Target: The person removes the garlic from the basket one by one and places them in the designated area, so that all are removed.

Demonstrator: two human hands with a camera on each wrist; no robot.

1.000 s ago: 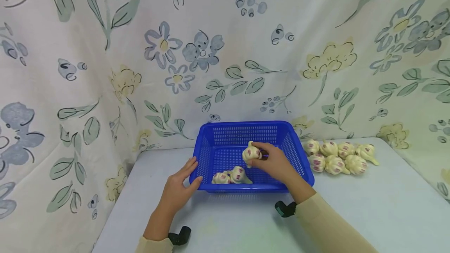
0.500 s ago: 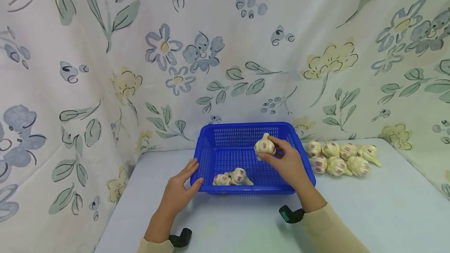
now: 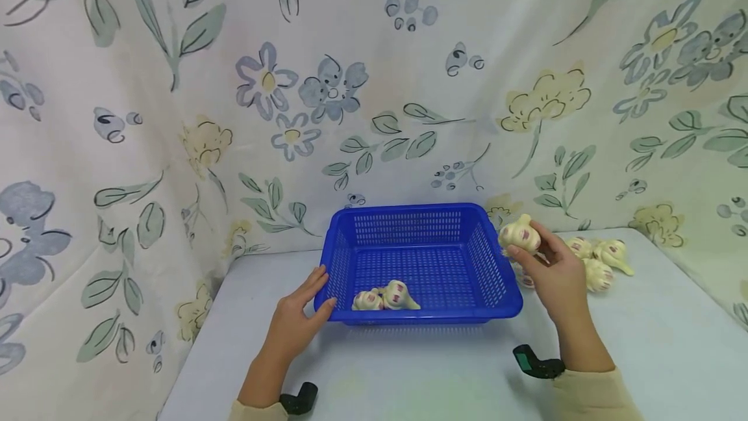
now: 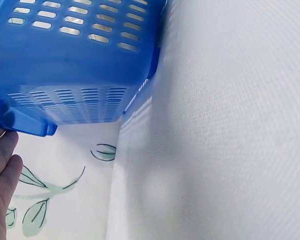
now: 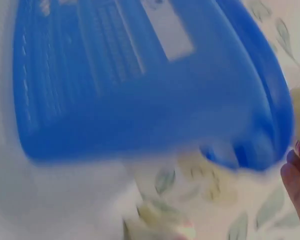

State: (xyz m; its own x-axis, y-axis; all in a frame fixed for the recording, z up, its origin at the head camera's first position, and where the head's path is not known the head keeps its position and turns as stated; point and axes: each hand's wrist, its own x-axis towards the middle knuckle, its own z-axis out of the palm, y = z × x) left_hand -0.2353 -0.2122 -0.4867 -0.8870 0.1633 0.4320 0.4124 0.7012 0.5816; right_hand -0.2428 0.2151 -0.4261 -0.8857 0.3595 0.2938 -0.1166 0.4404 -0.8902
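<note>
My right hand (image 3: pixel 558 281) holds a garlic bulb (image 3: pixel 519 235) between thumb and fingers, just past the right rim of the blue plastic basket (image 3: pixel 417 314). Part of that bulb shows at the right edge of the right wrist view, beside the fingertips (image 5: pixel 296 175). On the basket's front left corner rests my left hand (image 3: pixel 292 317), fingers extended along the rim and thumb on the front edge. The left wrist view has its fingers (image 4: pixel 7 175) touching the rim. Two garlic bulbs (image 3: pixel 396 294) lie inside the basket near the front wall.
Several more garlic bulbs (image 3: pixel 598 275) lie on the white table (image 3: pixel 409 369) to the right of the basket, partly hidden behind my right hand. A floral cloth (image 3: pixel 374 83) hangs behind the table.
My right hand has carried the garlic bulb up and to the right, from inside the basket to beyond its right rim. The left hand stays at the basket corner.
</note>
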